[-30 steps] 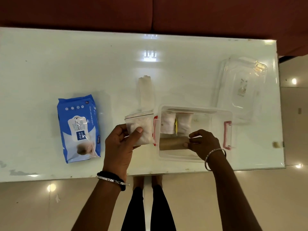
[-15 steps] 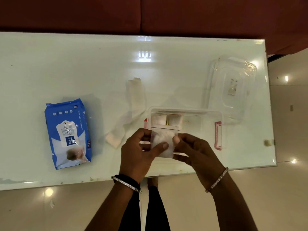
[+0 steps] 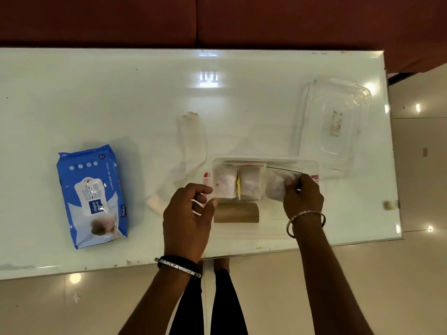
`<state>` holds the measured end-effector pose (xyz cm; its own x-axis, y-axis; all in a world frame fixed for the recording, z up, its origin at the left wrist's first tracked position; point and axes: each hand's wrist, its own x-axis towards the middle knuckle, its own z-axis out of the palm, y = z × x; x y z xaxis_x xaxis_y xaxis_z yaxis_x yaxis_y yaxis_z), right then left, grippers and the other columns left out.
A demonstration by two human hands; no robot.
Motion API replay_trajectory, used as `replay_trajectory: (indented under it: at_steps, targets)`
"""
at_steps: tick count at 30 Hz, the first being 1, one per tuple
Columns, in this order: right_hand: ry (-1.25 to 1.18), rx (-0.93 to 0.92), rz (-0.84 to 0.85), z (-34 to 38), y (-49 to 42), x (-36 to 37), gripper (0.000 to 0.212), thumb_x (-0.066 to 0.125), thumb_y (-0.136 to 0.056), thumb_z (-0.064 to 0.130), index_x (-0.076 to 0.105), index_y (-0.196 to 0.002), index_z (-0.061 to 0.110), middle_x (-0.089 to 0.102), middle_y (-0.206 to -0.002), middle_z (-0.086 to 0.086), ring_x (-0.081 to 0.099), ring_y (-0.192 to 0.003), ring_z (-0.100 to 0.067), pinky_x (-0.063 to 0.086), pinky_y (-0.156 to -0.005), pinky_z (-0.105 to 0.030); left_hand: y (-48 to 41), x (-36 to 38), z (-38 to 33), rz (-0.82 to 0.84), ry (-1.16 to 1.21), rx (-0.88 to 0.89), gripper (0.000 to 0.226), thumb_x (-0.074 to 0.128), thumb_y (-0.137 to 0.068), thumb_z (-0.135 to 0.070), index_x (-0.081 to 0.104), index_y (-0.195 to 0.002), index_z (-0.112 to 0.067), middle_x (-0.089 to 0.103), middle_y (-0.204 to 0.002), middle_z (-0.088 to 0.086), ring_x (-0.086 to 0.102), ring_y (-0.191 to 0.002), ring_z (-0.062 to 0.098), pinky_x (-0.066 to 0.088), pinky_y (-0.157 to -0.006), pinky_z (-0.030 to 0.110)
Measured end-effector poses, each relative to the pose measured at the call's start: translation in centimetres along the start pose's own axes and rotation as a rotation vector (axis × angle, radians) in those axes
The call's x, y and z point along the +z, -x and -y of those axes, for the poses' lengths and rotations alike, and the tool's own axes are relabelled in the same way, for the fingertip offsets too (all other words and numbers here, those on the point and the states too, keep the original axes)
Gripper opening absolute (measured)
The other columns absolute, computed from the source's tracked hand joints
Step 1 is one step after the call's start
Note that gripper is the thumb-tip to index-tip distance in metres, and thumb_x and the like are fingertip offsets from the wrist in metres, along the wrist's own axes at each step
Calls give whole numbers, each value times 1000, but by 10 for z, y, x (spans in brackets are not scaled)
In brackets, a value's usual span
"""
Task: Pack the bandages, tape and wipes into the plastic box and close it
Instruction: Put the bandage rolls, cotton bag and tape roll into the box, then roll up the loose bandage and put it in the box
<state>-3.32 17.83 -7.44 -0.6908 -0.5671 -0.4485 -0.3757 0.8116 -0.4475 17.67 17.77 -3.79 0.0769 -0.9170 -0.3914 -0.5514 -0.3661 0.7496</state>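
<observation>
The clear plastic box [image 3: 266, 234] with red latches stands near the table's front edge. Inside lie two white bandage rolls in a zip bag [image 3: 238, 181] and a brown tape roll [image 3: 236, 212]. My right hand [image 3: 302, 195] grips a small zip bag of white bandage [image 3: 278, 186] inside the box's right part. My left hand [image 3: 187, 213] hovers at the box's left end, fingers apart, holding nothing. A loose white bandage strip [image 3: 191, 146] lies left of the box. The blue wipes pack [image 3: 92, 197] lies at the left.
The clear lid [image 3: 333, 126] lies upside down at the back right, beyond the box. The white glass table [image 3: 121, 93] ends just right of the lid, with a dark red sofa behind it. My legs stand under the front edge.
The small bandage bag passed from my left hand through both hands to my right hand, which moved it into the box's right part. My left hand let go and drew back.
</observation>
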Motion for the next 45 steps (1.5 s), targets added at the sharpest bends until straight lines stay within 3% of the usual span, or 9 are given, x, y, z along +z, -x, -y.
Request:
replay_trajectory:
  at_steps: [8, 12, 14, 17, 20, 25, 32, 36, 45]
  targets:
    - [174, 47, -33, 7, -19, 35, 27, 57, -94, 22, 56, -117, 7, 70, -107, -20, 63, -101, -41, 36, -73, -30, -2, -9, 16, 24, 89, -70, 18, 73, -80, -11, 66, -92, -23, 66, -80, -10, 63, -73, 2, 46, -57, 5]
    - [224, -46, -98, 6, -14, 31, 37, 59, -93, 29, 54, -124, 9, 72, -107, -16, 61, -108, -39, 45, -86, -39, -6, -21, 33, -162, 117, -190, 12, 69, -84, -11, 67, -90, -21, 69, -85, -10, 63, -74, -3, 46, -61, 2]
    - [238, -127, -156, 6, -8, 25, 36, 60, -93, 28, 55, -122, 8, 72, -108, -13, 62, -108, -38, 45, -89, -40, -10, -32, 48, -300, 153, -293, 12, 67, -85, -8, 67, -94, -16, 70, -91, -1, 64, -76, 4, 53, -68, 10]
    - [227, -300, -264, 9, 8, 16, 27, 59, -91, 22, 59, -115, 10, 73, -100, -10, 67, -95, -34, 43, -79, -33, -17, -45, 74, -372, 201, -512, 12, 65, -86, -9, 64, -93, -19, 70, -95, 8, 68, -87, 27, 57, -85, 46]
    - [115, -545, -295, 21, 30, 13, 15, 58, -88, 7, 66, -101, 7, 72, -89, -9, 69, -78, -27, 41, -73, -24, -21, -49, 93, -283, 232, -652, 13, 70, -83, -17, 64, -95, -18, 72, -101, 13, 68, -95, 32, 53, -92, 50]
    - [-37, -831, -166, 45, 80, 33, 15, 64, -83, -4, 72, -92, 4, 71, -83, -6, 64, -67, -16, 48, -65, -18, -31, -41, 98, -230, 215, -704, 40, 79, -75, -30, 69, -106, -8, 74, -100, 14, 69, -95, 33, 54, -90, 47]
    - [-134, -883, 110, 65, 123, 72, 15, 63, -84, 2, 72, -93, 10, 70, -83, 1, 62, -68, -9, 42, -65, -3, -49, -30, 97, -238, 139, -714, 37, 82, -68, -37, 74, -94, -11, 76, -94, 6, 67, -81, 23, 52, -84, 30]
    - [-65, -870, 296, 68, 135, 86, 14, 61, -87, 5, 69, -95, 13, 70, -85, 2, 63, -71, -9, 53, -63, -18, -53, -31, 101, -190, 220, -730, 37, 82, -71, -30, 73, -98, -8, 75, -97, 12, 70, -90, 31, 57, -86, 45]
    - [-174, -681, 382, 71, 142, 79, 12, 69, -87, 14, 70, -99, 16, 70, -91, 9, 67, -84, 0, 51, -69, -6, -16, -71, 69, -2, 935, -654, 24, 75, -72, -19, 69, -95, -14, 77, -89, 4, 72, -88, 20, 59, -75, 29]
